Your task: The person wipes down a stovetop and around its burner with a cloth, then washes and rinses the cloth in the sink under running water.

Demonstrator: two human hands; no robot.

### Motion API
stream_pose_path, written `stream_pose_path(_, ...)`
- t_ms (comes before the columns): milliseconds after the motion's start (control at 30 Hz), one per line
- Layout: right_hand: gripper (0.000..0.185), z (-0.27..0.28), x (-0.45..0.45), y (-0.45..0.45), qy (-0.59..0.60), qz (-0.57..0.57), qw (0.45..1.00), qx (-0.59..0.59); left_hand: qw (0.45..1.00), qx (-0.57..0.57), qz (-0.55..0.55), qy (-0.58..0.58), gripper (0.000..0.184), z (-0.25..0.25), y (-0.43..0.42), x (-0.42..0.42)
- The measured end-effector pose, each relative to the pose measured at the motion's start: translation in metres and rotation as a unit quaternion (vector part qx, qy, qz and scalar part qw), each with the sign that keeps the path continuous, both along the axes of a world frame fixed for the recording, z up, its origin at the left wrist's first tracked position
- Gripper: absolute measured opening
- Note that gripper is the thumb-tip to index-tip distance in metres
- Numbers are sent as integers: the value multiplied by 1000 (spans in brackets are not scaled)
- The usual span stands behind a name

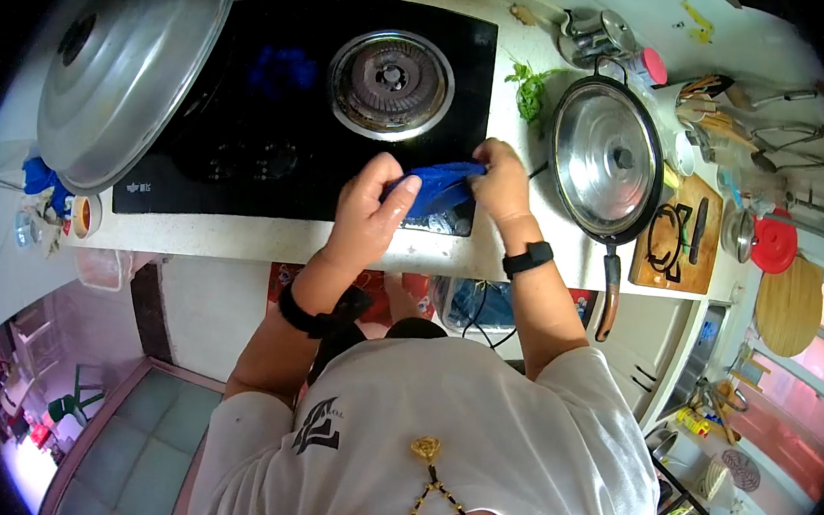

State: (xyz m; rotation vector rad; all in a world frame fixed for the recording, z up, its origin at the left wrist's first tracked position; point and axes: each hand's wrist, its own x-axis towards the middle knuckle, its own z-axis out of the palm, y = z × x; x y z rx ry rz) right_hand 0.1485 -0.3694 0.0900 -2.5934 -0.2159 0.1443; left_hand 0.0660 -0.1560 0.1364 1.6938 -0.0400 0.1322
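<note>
Between my two hands a blue cloth (443, 188) is stretched above the front right corner of the black glass cooktop (292, 64). My left hand (369, 211) grips its left end, thumb pointing up. Its right end is pinched in my right hand (503, 182), whose fingertips are partly hidden. Under the cloth, the glass corner looks wet or shiny. Behind my hands sits the round gas burner (391, 82), its pan support off.
At left a large metal lid (137, 62) leans over the cooktop. To the right are a lidded frying pan (605, 161), green leaves (531, 93), and a wooden board (710, 218) with a black pan support (665, 241) and a knife (699, 232). The pan's handle overhangs the counter edge.
</note>
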Motion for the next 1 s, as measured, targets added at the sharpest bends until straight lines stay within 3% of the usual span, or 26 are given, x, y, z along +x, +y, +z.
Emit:
stream_pose_path(100, 27, 13, 23, -19, 48, 16, 998, -33, 998, 37, 44, -7, 24, 1, 16, 6)
stream_pose_path(133, 26, 19, 31, -20, 78, 22, 995, -61, 997, 44, 45, 38, 24, -1, 24, 11)
stream_pose_path(267, 26, 41, 64, -8, 55, 61, 991, -103, 988, 120, 76, 55, 26, -12, 51, 39)
stream_pose_path(333, 26, 34, 85, 6, 8, 51, 995, -91, 970, 210, 105, 58, 28, -25, 64, 57)
stream_pose_path(400, 29, 21, 103, 24, -33, 0, 999, -41, 937, 305, 166, 23, 28, -41, 70, 73)
stream_pose_path(433, 32, 4, 111, 32, -40, -6, 996, 81, 915, 343, 214, 9, 22, -47, 69, 78)
stream_pose_path(467, 32, -11, 110, 34, -40, -5, 996, 81, 914, 343, 215, 9, 22, -50, 70, 78)
stream_pose_path(533, 33, -15, 103, 42, -62, 37, 984, 161, 814, 504, 267, -113, 21, -52, 70, 77)
stream_pose_path(567, 34, -21, 98, 41, -27, 36, 987, 154, 854, 473, 210, -45, 23, -56, 67, 72)
stream_pose_path(667, 40, -26, 83, 43, 54, 24, 987, 152, 863, 487, 122, -52, 25, -63, 56, 66)
stream_pose_path(733, 48, -39, 87, 44, 32, 50, 985, 161, 866, 488, 103, -20, 28, -76, 56, 70)
stream_pose_path(833, 59, -43, 92, 53, -32, 86, 995, 48, 858, 502, 102, -44, 32, -89, 59, 80)
stream_pose_path(1000, 55, -44, 98, 67, -39, 66, 996, -35, 840, 538, 55, 48, 32, -89, 59, 93)
